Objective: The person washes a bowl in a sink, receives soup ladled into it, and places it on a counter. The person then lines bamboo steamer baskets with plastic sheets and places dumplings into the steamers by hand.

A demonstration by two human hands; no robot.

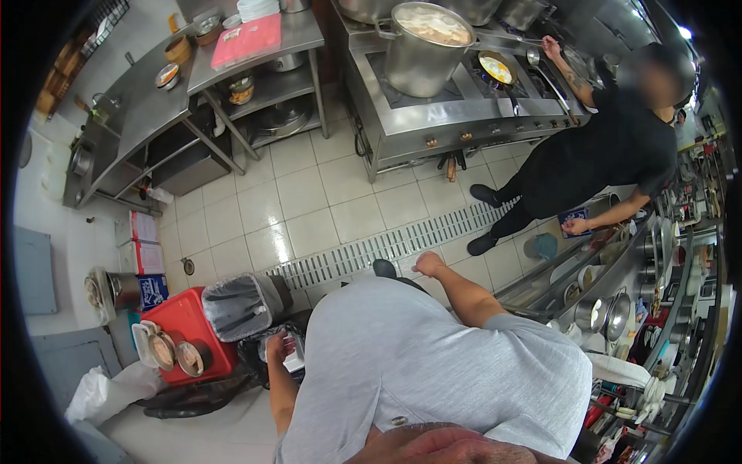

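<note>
My left hand (280, 346) hangs low at my side, fingers apart, beside a small pale container (294, 357) and a black bag (251, 352). Whether it touches the container I cannot tell. Just above it stands a grey bin (241, 308) with a liner. My right hand (425, 264) is out in front of my body over the tiled floor, fingers loosely curled with nothing visible in them. The floor drain grate (386, 246) runs just past it.
A co-worker in black (595, 155) stands at the stove (417, 116), one hand raised near a frying pan (496, 68) holding egg. A large pot (427, 50) steams beside it. Steel tables (158, 116) stand at left; a red crate (185, 321) holds tubs.
</note>
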